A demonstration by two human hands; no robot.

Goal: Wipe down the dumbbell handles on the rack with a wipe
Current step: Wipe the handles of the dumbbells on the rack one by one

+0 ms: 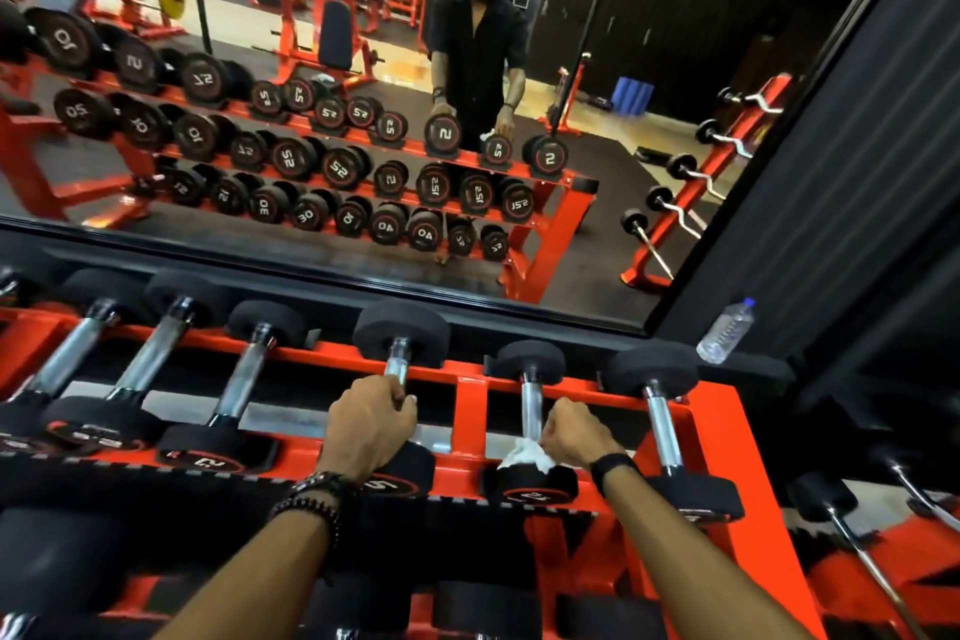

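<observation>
Several black dumbbells with chrome handles lie on the top shelf of the red rack point(470, 387). My left hand point(371, 424) grips the handle of a larger dumbbell point(401, 335) near the middle. Beside it, my right hand point(574, 434) holds a crumpled white wipe point(524, 455) against the lower end of a small dumbbell's handle point(531, 403), just above its near head. Another dumbbell point(660, 411) lies to the right, and more lie to the left point(249, 374).
A wall mirror point(363, 120) behind the rack reflects the gym, the rack and a person. A plastic water bottle point(724, 332) lies on the ledge at right. Curl bars point(857, 551) stand on a red rack at lower right. Lower shelves hold more dumbbells.
</observation>
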